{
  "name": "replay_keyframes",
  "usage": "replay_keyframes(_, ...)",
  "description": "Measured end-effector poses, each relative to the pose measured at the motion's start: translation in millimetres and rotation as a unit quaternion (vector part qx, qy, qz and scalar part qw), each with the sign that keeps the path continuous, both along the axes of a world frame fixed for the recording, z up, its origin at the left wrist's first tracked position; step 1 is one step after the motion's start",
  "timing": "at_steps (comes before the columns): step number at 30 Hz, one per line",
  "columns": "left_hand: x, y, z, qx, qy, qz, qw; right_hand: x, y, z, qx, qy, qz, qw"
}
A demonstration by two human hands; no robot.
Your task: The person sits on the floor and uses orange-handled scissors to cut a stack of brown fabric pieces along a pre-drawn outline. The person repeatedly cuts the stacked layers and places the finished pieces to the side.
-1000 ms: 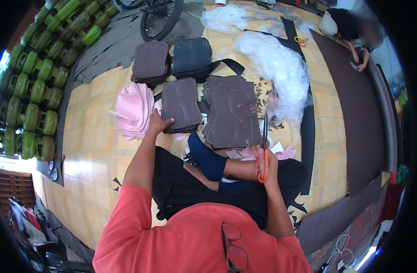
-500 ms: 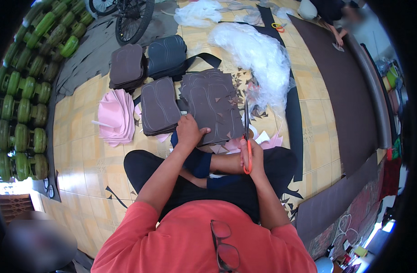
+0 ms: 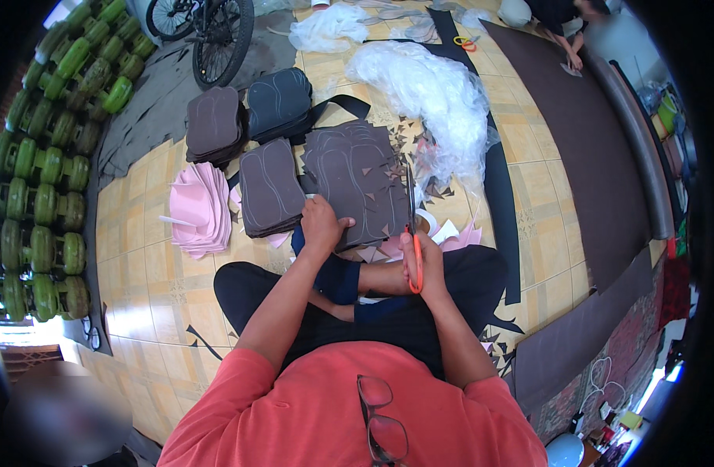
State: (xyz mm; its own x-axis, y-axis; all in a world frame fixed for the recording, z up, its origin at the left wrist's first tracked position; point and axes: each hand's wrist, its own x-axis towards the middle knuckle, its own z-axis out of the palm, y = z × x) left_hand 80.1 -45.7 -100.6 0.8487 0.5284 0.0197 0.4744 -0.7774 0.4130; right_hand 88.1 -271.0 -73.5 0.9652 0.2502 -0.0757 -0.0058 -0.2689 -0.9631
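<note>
My left hand is closed on the near left edge of a dark brown sheet marked with pale curved outlines, its thumb on top. The sheet lies on a stack with jagged edges in front of my crossed legs. In my right hand are orange-handled scissors, their blades pointing away from me along the sheet's right edge. Touching the sheet's left side is a stack of rounded brown cut pieces. Small brown triangular scraps lie on the sheet and beyond its right edge.
Farther left stand another brown stack, a black stack and pink pieces. Crumpled clear plastic lies ahead. On the right, a person's hand touches a long brown sheet. Green cylinders line the left.
The whole view has shifted slightly. My right hand and the scissors sit a little farther left in the picture, still beside the sheet's edge. My left hand keeps its hold.
</note>
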Motion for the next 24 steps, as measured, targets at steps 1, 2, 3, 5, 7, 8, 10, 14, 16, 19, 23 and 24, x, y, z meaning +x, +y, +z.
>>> replay_keyframes(1,0,-1,3,-0.002,-0.011,0.011,1.0,0,-1,2,-0.001,0.024,0.001,1.0)
replay_keyframes(2,0,-1,4,-0.005,-0.023,0.021,1.0,-1,-2,7,-0.002,0.049,0.002,0.999)
replay_keyframes(3,2,3,3,-0.066,-0.033,0.019,0.997,-1,-3,11,-0.003,0.072,0.002,0.997)
replay_keyframes(5,12,16,-2,-0.188,-0.053,0.013,0.981,3,-7,-3,0.001,0.031,0.015,0.999)
replay_keyframes(7,21,15,17,-0.231,-0.063,-0.024,0.971,2,-9,-6,0.01,0.024,0.017,1.0)
replay_keyframes(8,25,13,30,-0.252,-0.068,-0.043,0.964,1,-9,1,0.018,0.033,0.014,0.999)
replay_keyframes(10,31,8,48,-0.246,-0.197,-0.059,0.947,0,-7,8,0.028,0.044,0.01,0.999)
replay_keyframes(14,32,3,79,-0.385,-0.369,-0.03,0.846,0,-9,0,0.019,0.023,0.0,1.0)
replay_keyframes(16,27,3,105,-0.524,-0.383,-0.035,0.76,2,-9,-10,0.002,0.005,-0.001,1.0)
replay_keyframes(19,16,16,106,-0.65,-0.314,-0.022,0.691,4,-5,-10,-0.02,-0.017,-0.002,1.0)
replay_keyframes(23,-3,7,118,-0.69,-0.358,0.012,0.629,3,9,15,-0.014,-0.016,0.005,1.0)
replay_keyframes(24,-7,7,118,-0.696,-0.365,0.01,0.618,3,12,21,-0.01,-0.007,0.008,1.0)
